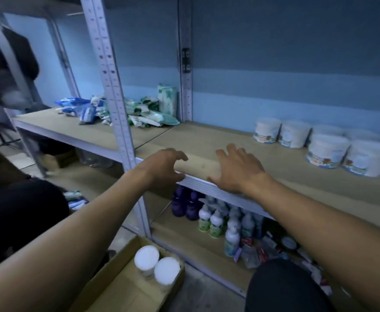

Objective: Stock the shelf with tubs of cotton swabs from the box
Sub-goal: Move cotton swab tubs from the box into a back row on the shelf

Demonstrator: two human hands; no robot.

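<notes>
Shelf matt wood board, metal edge; box cardboard; tubs glossy plastic.

Both bare arms reach out in front. The left hand has loosely bent fingers. The right hand is spread flat. Both hold nothing.

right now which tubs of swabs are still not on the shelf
The two tubs in the cardboard box on the floor: the left tub and the right tub, showing white lids. The other tubs stand on the shelf at right.
</notes>
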